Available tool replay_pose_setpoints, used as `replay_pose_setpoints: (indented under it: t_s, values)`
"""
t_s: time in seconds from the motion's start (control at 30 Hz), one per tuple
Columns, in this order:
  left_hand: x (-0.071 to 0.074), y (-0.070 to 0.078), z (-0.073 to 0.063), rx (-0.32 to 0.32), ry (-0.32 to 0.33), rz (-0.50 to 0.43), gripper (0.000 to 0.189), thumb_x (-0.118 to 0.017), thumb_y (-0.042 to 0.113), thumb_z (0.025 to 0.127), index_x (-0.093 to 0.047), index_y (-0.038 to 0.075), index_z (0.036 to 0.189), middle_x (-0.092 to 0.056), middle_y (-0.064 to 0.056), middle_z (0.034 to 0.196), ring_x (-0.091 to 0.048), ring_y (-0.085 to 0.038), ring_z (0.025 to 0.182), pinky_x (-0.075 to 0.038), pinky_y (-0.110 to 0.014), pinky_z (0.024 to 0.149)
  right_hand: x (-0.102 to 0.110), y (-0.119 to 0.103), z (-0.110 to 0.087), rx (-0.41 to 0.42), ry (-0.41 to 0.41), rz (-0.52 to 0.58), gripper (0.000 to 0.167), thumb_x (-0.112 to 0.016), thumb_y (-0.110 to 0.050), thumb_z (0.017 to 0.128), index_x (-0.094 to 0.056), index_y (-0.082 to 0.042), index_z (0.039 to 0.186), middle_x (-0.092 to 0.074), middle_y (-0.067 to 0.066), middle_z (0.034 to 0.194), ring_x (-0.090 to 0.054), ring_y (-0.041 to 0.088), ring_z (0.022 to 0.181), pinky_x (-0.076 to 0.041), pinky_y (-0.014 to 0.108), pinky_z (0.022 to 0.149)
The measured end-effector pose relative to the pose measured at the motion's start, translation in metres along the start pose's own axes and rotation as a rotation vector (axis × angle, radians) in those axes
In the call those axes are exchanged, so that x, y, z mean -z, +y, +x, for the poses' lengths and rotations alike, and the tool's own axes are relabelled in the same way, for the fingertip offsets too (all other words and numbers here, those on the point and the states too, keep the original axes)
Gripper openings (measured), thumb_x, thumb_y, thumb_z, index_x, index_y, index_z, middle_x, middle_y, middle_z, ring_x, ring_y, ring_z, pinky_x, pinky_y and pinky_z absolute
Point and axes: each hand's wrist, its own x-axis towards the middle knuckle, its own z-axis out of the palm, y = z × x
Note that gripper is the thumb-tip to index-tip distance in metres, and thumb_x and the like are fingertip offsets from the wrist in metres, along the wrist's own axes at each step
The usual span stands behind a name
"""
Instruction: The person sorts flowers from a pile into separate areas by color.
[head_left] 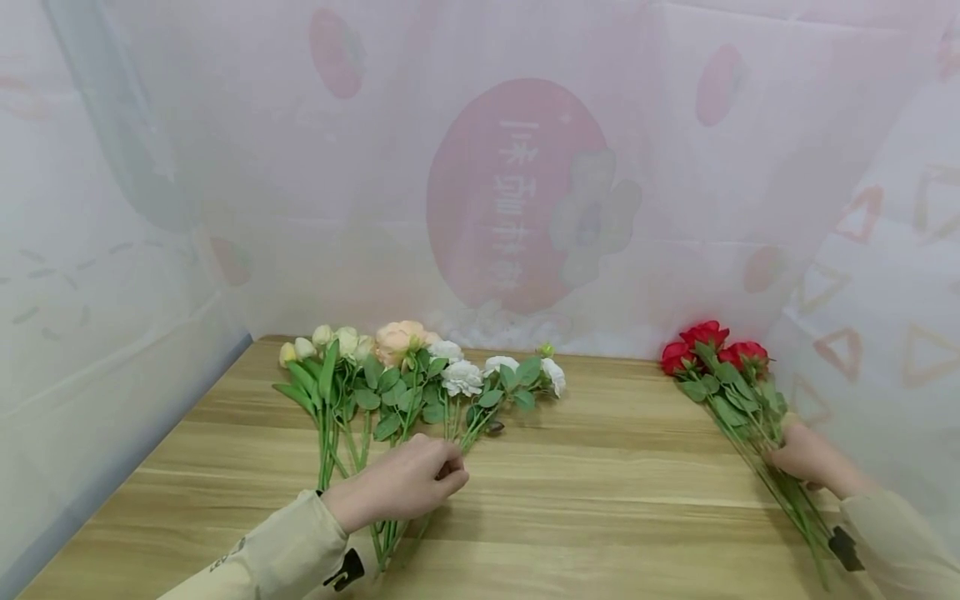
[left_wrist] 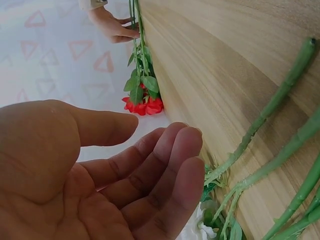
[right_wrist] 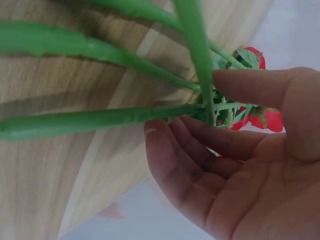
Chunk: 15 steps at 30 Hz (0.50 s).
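Note:
Over the stems of the flowers laid out on the left, my left hand (head_left: 408, 482) hovers with loosely bent fingers, its palm bare in the left wrist view. Beneath and beside it lie white roses (head_left: 462, 378), a peach flower (head_left: 401, 340) and pale tulips (head_left: 303, 348), heads toward the back. At the right, my right hand (head_left: 808, 457) holds red roses (head_left: 705, 335) by their green stems. In the right wrist view, the thumb (right_wrist: 250, 87) lies against a stem and the fingers curl beneath; the stem ends (right_wrist: 60, 122) spread past the hand.
The flowers lie on a wood-grain table (head_left: 585, 500). Behind it hangs a pale printed curtain (head_left: 675, 208), with more fabric at both sides. A single white rose with a green bud (head_left: 546, 351) reaches furthest right in the left group.

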Motion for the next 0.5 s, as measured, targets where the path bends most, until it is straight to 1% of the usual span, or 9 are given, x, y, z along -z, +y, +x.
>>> replay_pose_setpoints:
  t_s: [0.17, 0.33, 0.43, 0.5]
  values:
    - [0.003, -0.001, -0.001, 0.005, 0.001, -0.001, 0.018, -0.059, 0.016, 0.099, -0.067, 0.012, 0.082, -0.052, 0.008, 0.06, -0.043, -0.005, 0.048, -0.038, -0.024, 0.046, 0.0, 0.003, 0.0, 0.013, 0.021, -0.002, 0.034, -0.061, -0.013, 0.09, -0.029, -0.007, 0.081, -0.035, 0.001, 0.06, -0.035, 0.012, 0.047, -0.038, 0.028, 0.041]
    - [0.01, -0.006, -0.003, 0.044, -0.001, 0.021, 0.023, -0.058, 0.016, 0.1, -0.063, 0.013, 0.077, -0.049, 0.007, 0.058, -0.041, -0.005, 0.047, -0.036, -0.024, 0.045, 0.004, 0.008, 0.0, 0.0, 0.023, -0.007, 0.037, -0.061, -0.019, 0.093, -0.034, -0.013, 0.069, -0.031, -0.004, 0.055, -0.032, 0.009, 0.046, -0.043, 0.03, 0.042]
    - [0.013, -0.01, -0.003, 0.068, 0.008, 0.042, 0.022, -0.058, 0.015, 0.1, -0.062, 0.012, 0.078, -0.049, 0.006, 0.059, -0.041, -0.006, 0.047, -0.035, -0.025, 0.045, 0.005, 0.011, 0.0, -0.013, 0.014, -0.021, 0.041, -0.06, -0.022, 0.094, -0.034, -0.017, 0.063, -0.027, -0.007, 0.052, -0.03, 0.007, 0.044, -0.044, 0.03, 0.043]
    - [0.014, -0.012, -0.003, 0.078, 0.015, 0.051, 0.021, -0.058, 0.015, 0.1, -0.062, 0.012, 0.08, -0.049, 0.005, 0.059, -0.041, -0.007, 0.047, -0.036, -0.026, 0.046, 0.004, 0.011, -0.001, -0.022, 0.004, -0.023, 0.042, -0.06, -0.023, 0.095, -0.034, -0.018, 0.062, -0.027, -0.008, 0.052, -0.029, 0.006, 0.043, -0.043, 0.028, 0.042]
